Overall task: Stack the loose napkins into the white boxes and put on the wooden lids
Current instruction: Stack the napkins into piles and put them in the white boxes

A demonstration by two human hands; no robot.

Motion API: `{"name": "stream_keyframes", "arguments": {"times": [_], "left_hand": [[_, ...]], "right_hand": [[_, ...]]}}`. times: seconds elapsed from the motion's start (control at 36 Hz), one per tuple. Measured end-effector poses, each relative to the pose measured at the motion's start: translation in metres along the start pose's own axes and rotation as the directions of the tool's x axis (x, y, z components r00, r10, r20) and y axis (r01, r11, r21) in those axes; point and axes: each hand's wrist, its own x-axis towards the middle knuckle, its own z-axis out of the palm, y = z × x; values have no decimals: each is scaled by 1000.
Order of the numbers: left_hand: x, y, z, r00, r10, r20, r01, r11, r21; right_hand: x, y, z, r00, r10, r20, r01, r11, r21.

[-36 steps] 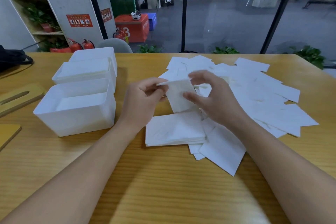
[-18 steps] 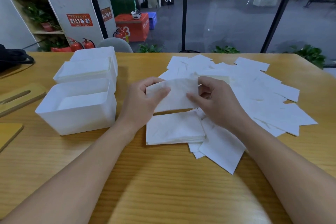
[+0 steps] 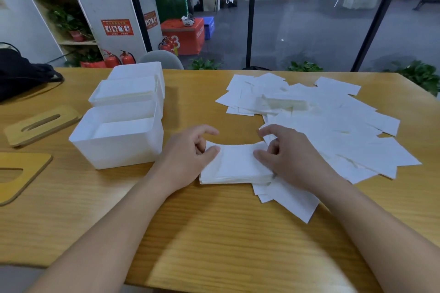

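Observation:
A small neat stack of white napkins (image 3: 234, 165) lies on the wooden table in front of me. My left hand (image 3: 190, 154) pinches the top napkin at its left edge, thumb on top. My right hand (image 3: 288, 157) pinches the same napkin at its right edge. Loose napkins (image 3: 333, 123) are spread over the table to the right and behind. Three white boxes stand in a row at the left: the near box (image 3: 114, 147) holds a low layer of napkins, the middle box (image 3: 126, 93) is nearly full, the far box (image 3: 135, 70) is mostly hidden.
Two wooden lids with slots lie at the left: one (image 3: 40, 125) beside the near box, another (image 3: 21, 173) at the frame's edge. A black bag (image 3: 21, 76) sits at the far left. A second small napkin stack (image 3: 285, 102) lies among the loose ones.
Both hands have come down with the napkin they held up in the air and now have it on top of the small stack. The camera view has shifted slightly.

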Motion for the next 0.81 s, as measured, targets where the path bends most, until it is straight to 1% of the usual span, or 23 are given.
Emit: {"name": "stream_keyframes", "arguments": {"times": [0.08, 0.11, 0.17, 0.22, 0.31, 0.36, 0.42, 0.5, 0.61, 0.72, 0.81], "left_hand": [[-3, -2, -1, 1000, 21, 16, -23, 990, 136], [-4, -2, -1, 999, 12, 45, -18, 988, 153], [-5, 0, -1, 994, -7, 107, -7, 992, 130], [-6, 1, 1, 987, -15, 158, -4, 993, 120], [-12, 1, 8, 973, -8, 232, -54, 965, 258], [-17, 0, 12, 972, 15, 236, -89, 948, 306], [-21, -1, 15, 972, 25, 232, -100, 944, 315], [-22, 1, 16, 975, 36, 218, -107, 940, 323], [-24, 5, 15, 973, 54, 225, -118, 953, 281], [-28, 8, 15, 976, 67, 206, -114, 967, 226], [-31, 11, 14, 978, 65, 199, -95, 985, 147]], "right_hand": [[-2, -1, -3, 998, 9, -61, -16, 994, -106], [-1, -1, -6, 995, 11, -94, -23, 992, -124], [-1, -3, -13, 991, 30, -130, -45, 993, -111], [-2, -4, -18, 994, 55, -91, -64, 992, -106], [-4, -3, -16, 998, 64, -2, -63, 981, -185], [-5, -2, -14, 997, 58, 42, -46, 971, -234], [-7, -5, -14, 994, 54, 95, -27, 963, -269], [-10, -12, -14, 988, 55, 146, -14, 963, -269], [-11, -16, -12, 982, 78, 171, -48, 984, -172], [-13, -22, -10, 984, 115, 134, -125, 990, 70], [-16, -22, -9, 983, 102, 153, -130, 974, 184]]}}
